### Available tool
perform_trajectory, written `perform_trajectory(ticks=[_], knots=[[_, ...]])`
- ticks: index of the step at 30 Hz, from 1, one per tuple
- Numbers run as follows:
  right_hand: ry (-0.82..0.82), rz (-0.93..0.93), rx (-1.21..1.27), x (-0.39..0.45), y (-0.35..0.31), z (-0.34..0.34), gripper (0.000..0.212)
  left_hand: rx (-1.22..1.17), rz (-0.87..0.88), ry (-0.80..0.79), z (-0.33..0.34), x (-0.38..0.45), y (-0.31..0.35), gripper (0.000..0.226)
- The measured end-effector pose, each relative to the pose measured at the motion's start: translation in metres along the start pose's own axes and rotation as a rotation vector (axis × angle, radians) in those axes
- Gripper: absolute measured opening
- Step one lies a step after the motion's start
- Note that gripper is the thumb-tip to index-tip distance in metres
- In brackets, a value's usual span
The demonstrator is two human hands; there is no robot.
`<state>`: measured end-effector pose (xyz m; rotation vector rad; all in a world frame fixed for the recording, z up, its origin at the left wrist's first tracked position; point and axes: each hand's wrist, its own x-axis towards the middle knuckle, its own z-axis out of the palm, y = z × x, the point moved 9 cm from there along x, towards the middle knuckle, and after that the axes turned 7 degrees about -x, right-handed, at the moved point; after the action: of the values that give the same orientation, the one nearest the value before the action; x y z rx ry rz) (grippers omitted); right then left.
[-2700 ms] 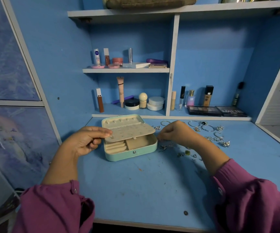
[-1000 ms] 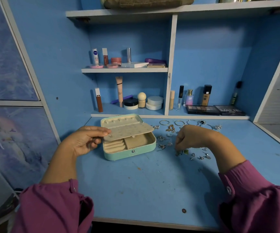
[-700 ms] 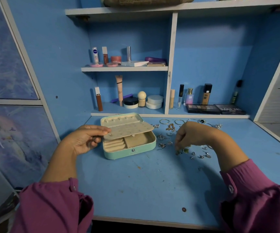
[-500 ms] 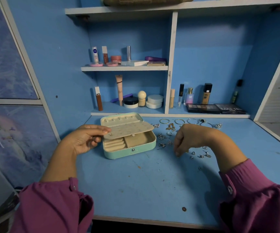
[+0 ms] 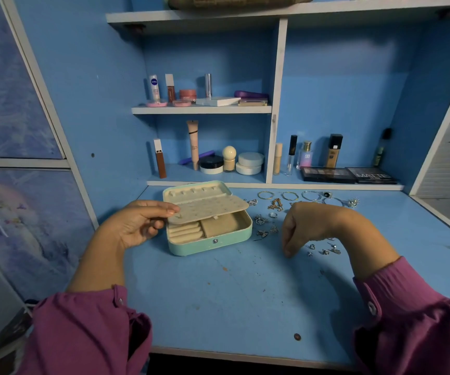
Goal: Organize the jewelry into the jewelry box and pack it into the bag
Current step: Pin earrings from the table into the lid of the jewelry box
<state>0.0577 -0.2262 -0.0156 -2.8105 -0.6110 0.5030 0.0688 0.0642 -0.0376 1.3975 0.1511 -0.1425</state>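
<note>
Pinching the cream perforated earring panel [image 5: 209,211] by its near corner, the left hand [image 5: 134,226] holds it tilted over the open mint-green jewelry box [image 5: 210,239]. A slackened thumb would drop the panel onto the tan padded compartments below. The right hand [image 5: 303,228] has its fingers curled downward – whether they hold a piece I cannot tell. Small silver earrings and rings [image 5: 323,249] lie scattered just beside those fingertips – a careless sweep could knock them off the blue desk [image 5: 232,299]
</note>
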Motion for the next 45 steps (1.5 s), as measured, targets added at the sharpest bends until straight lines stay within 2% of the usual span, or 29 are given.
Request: perform_trajectory(ticks=[12, 16, 26, 33, 38, 45], knots=[[0.023, -0.043, 0.033, 0.003, -0.008, 0.000, 0.006, -0.002, -0.011, -0.004, -0.001, -0.001, 0.000, 0.028], [0.017, -0.052, -0.041, 0.006, -0.015, 0.006, 0.005, 0.008, -0.004, -0.001, 0.000, -0.001, 0.000, 0.030], [0.118, 0.040, -0.084, 0.009, 0.002, -0.003, 0.000, 0.002, -0.006, -0.001, 0.001, -0.002, 0.001, 0.031], [0.232, 0.022, 0.047, 0.008, 0.010, -0.017, 0.001, 0.008, -0.011, -0.003, 0.001, -0.002, 0.001, 0.031], [0.339, -0.010, 0.199, 0.004, 0.007, -0.027, 0.014, 0.005, -0.015, -0.005, 0.001, -0.002, 0.001, 0.029], [0.515, -0.064, 0.461, 0.000, 0.001, -0.043, 0.006, -0.012, -0.015, -0.004, 0.000, -0.001, 0.000, 0.028]])
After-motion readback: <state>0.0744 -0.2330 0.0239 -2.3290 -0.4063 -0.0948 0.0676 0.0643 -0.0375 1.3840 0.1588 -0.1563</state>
